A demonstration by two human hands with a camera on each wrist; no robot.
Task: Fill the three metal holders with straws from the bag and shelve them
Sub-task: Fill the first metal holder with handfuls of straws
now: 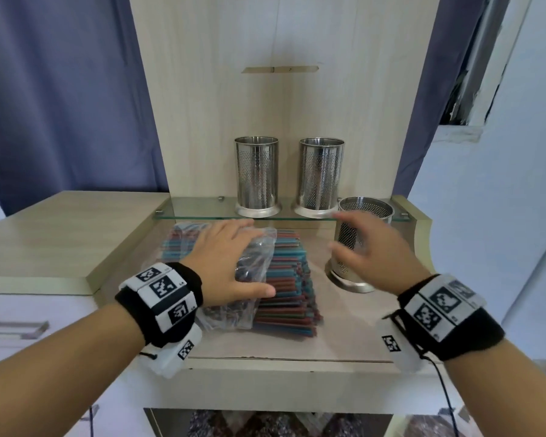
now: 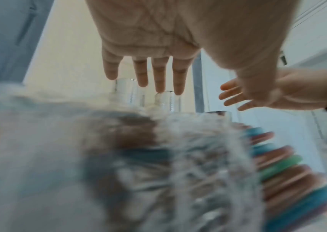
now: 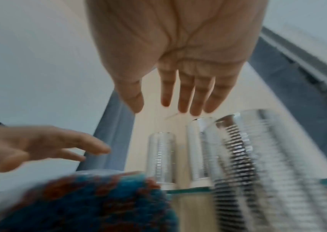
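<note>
left hand (image 1: 230,263) laid flat, fingers straight, on bag (image 1: 249,279) of straws (image 1: 284,279) on counter (image 1: 297,342) | right hand (image 1: 369,257) spread wide, nothing held, in front of near holder (image 1: 364,212) on counter | two holders (image 1: 256,176) seen upright on glass shelf (image 1: 196,208)

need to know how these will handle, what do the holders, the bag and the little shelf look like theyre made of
Holders: apparently polished stainless steel; mirror shine, rows of punched holes.
Bag: thin clear plastic film, crinkled and glossy, the straws showing through.
Shelf: looks like clear glass; see-through, greenish edge, small metal clips.
</note>
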